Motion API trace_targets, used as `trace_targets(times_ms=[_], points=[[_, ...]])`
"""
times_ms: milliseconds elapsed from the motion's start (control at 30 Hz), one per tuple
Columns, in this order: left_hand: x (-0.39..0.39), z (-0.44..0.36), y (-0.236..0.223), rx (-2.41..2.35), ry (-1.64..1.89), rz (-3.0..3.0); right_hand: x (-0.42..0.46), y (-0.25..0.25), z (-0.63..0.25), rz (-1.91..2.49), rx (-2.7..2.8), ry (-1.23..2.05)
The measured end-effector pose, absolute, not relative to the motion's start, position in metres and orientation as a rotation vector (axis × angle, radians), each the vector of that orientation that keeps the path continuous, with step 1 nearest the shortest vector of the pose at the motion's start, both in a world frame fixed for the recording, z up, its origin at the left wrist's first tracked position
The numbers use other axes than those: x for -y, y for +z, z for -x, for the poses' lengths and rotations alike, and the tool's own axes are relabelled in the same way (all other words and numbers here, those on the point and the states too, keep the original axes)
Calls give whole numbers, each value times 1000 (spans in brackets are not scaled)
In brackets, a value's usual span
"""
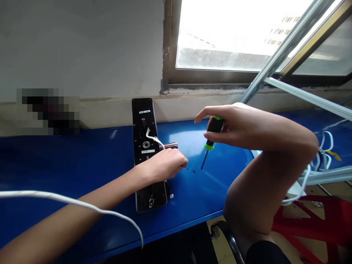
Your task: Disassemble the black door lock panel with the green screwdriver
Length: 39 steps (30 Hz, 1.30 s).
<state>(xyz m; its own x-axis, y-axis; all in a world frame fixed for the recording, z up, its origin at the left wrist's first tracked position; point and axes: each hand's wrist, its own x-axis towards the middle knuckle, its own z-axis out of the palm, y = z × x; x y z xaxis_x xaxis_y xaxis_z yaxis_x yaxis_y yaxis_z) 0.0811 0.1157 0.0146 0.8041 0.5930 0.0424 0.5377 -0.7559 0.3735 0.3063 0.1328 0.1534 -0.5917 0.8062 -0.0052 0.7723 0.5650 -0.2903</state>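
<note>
My right hand (pixel 233 123) grips a screwdriver (pixel 215 128) with a black and green handle. Its shaft slants down, with the tip close to a few small dark screws (pixel 194 171) on the blue table. Across a long black lock panel (pixel 141 110) reaches my left hand (pixel 167 163), closed with the fingertips curled under near those screws. Whatever is in its fingers, if anything, is hidden. The panel lies lengthwise and carries labels, a square-holed hub and a white cable (pixel 154 138). A shiny brownish lever handle (pixel 172 145) juts out from its right side, partly behind my left hand.
A loose white cable (pixel 68 199) hangs across the foreground over my left forearm. A small connector (pixel 171 196) lies beside the panel. Metal frame bars (pixel 275 62) cross the right side, near a red stool (pixel 316 223). Behind the table (pixel 110 161) are a wall and window.
</note>
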Motion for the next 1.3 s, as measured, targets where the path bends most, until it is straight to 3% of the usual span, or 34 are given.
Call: trace_targets(times_ms=[133, 1033, 1300], points=[[-128, -101, 4, -873, 69, -2597, -130, 158, -312, 1375, 2643, 462], [-131, -109, -6, -941, 99, -2437, -133, 154, -317, 1232, 2663, 414], [-110, -62, 24, -911, 364, -2620, -125, 158, -295, 1128, 2722, 451]])
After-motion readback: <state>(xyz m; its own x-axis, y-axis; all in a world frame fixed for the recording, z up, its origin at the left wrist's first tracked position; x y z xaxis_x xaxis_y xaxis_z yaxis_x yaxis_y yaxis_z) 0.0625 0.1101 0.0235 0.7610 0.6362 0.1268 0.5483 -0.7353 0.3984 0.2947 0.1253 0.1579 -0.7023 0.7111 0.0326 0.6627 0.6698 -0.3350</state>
